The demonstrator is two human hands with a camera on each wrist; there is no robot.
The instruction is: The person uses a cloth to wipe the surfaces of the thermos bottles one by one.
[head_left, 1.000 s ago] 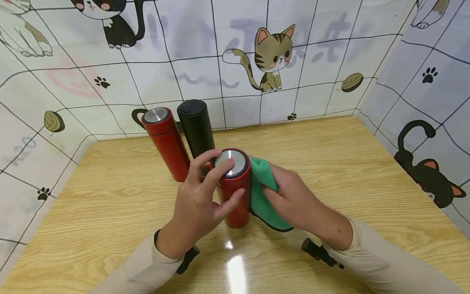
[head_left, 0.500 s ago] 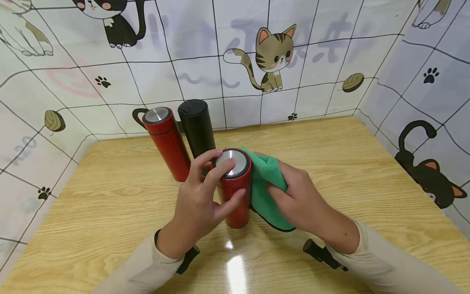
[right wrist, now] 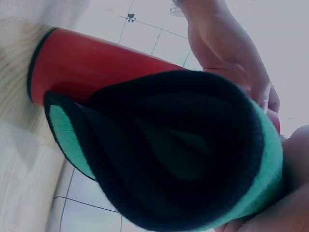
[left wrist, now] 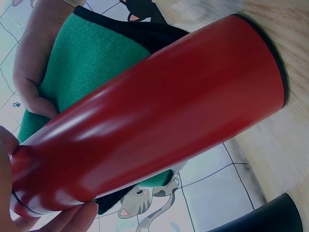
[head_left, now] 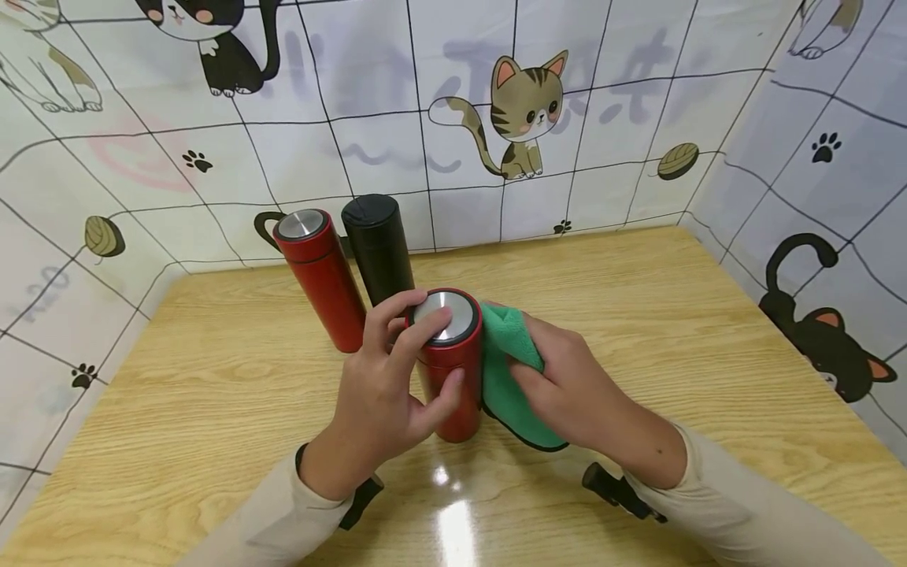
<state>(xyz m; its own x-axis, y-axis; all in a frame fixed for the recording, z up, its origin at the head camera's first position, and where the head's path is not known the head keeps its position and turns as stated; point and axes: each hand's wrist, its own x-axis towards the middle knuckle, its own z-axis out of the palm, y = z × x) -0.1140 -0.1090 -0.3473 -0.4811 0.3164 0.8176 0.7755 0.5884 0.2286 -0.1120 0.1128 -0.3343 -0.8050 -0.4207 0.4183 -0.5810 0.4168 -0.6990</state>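
Note:
A red thermos [head_left: 459, 394] with a silver-topped lid stands upright on the table. My left hand [head_left: 386, 394] holds it around the top, with one fingertip on the silver disc and the thumb by the front. Gripped in my right hand [head_left: 570, 378] is a green cloth [head_left: 506, 386] with a black edge, laid along the thermos's right side. In the left wrist view the cloth [left wrist: 96, 58] also shows past the far side of the thermos [left wrist: 159, 106]. The right wrist view has the folded cloth [right wrist: 256, 193] hiding much of the thermos [right wrist: 96, 63].
Behind my left hand stand a second red thermos [head_left: 322, 276] and a black thermos [head_left: 379, 244], close together, with a black loop beside them. The wooden table [head_left: 638, 315] meets a cat-print backdrop [head_left: 623, 110] at the back and sides.
My right hand and the cloth shifted right half a second ago, then came back left. The left thumb has lifted slightly; the thermos stays in place.

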